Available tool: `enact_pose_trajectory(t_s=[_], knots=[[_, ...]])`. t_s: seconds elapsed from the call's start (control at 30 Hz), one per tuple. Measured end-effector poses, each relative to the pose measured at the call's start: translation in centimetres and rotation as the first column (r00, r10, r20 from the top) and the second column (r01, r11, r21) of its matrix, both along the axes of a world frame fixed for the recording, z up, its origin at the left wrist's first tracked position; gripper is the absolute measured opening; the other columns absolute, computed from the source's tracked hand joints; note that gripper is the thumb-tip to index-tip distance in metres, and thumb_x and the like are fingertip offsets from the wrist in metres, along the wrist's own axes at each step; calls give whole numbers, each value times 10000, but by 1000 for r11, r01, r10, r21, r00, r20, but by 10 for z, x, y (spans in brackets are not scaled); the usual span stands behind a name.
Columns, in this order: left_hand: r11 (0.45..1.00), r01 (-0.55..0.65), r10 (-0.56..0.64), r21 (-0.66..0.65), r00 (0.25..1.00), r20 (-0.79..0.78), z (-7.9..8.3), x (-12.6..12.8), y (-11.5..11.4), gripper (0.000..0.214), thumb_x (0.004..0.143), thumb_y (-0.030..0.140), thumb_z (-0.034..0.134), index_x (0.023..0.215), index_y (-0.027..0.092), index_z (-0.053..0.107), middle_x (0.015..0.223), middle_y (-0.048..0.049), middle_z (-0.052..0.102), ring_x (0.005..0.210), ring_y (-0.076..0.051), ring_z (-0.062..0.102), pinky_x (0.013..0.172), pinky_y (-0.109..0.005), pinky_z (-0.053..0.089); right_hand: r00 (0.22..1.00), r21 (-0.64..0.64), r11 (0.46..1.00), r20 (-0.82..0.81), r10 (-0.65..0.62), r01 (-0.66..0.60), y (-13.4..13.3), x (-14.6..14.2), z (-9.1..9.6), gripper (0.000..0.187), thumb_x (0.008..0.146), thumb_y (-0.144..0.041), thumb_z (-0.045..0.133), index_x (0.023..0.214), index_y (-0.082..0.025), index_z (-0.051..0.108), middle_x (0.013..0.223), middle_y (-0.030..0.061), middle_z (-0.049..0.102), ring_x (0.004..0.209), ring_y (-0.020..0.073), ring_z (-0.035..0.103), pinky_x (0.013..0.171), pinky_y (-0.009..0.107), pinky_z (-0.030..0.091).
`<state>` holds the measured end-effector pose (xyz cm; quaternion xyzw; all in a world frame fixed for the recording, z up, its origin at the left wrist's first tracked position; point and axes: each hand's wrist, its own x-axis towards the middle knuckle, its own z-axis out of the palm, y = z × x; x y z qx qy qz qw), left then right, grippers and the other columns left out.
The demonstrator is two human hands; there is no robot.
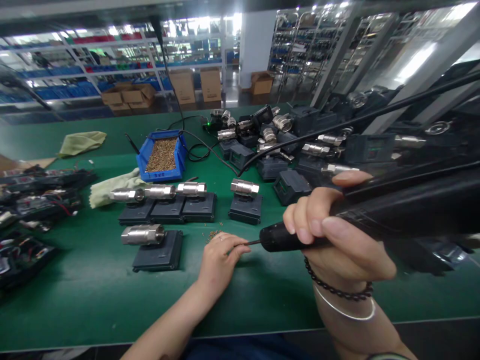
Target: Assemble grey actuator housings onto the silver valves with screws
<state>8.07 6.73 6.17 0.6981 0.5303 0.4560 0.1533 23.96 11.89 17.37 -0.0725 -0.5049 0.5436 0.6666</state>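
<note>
My right hand [333,235] is wrapped round a black electric screwdriver [279,236], held level with its thin bit [253,243] pointing left. At the bit's tip, my left hand [221,257] has thumb and forefinger pinched together; whatever is between them is too small to make out. A small pile of brass screws [213,234] lies on the table just behind the left fingers. Left of that hand sits a dark grey housing [157,252] with a silver metal fitting [142,234]. Behind stand several alike, including a separate housing [245,209] with its fitting [244,187].
A blue bin [162,176] full of brass screws stands at the back, beside pale cloths [112,189]. Circuit assemblies [33,200] line the left side. Many housings with fittings [292,187] are heaped at right. A black cable [360,119] crosses above them over the green table [93,305].
</note>
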Motion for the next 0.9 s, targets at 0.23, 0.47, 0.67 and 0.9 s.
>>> enact_pose_trajectory(t_s=[0.23, 0.47, 0.67, 0.9], knots=[[918, -47, 123, -394, 978, 171, -5, -10, 61, 463, 805, 236, 696, 1251, 161, 598, 1327, -142, 602, 1262, -278, 526, 1101, -438, 375, 968, -73, 966, 69, -242, 247, 22, 14, 1, 309, 692, -88, 649, 969, -225, 649, 532, -72, 579, 410, 105, 519, 443, 260, 448], [821, 110, 80, -560, 950, 303, -28, -7, 134, 492, 727, 148, 692, 1203, 97, 579, 1214, -147, 646, 1146, -282, 598, 1065, -443, 402, 852, -29, 876, 250, -461, 482, 44, 15, -17, 292, 686, -134, 684, 963, -214, 639, 522, -81, 597, 413, 121, 540, 475, 284, 467], [813, 138, 68, -565, 942, 328, -41, -2, 120, 437, 729, 190, 700, 1151, 126, 605, 1307, -144, 535, 1291, -295, 458, 1141, -436, 289, 787, -51, 834, 367, -496, 549, 56, 4, -26, 210, 643, -190, 680, 851, -190, 651, 496, -71, 580, 419, 120, 521, 473, 286, 463], [816, 137, 76, -562, 938, 339, -43, 1, 118, 411, 746, 208, 693, 1141, 146, 598, 1264, -128, 541, 1257, -286, 473, 1113, -430, 326, 762, -87, 809, 408, -502, 581, 64, -2, -38, 258, 620, -212, 689, 876, -203, 657, 522, -70, 585, 439, 122, 526, 492, 293, 454]])
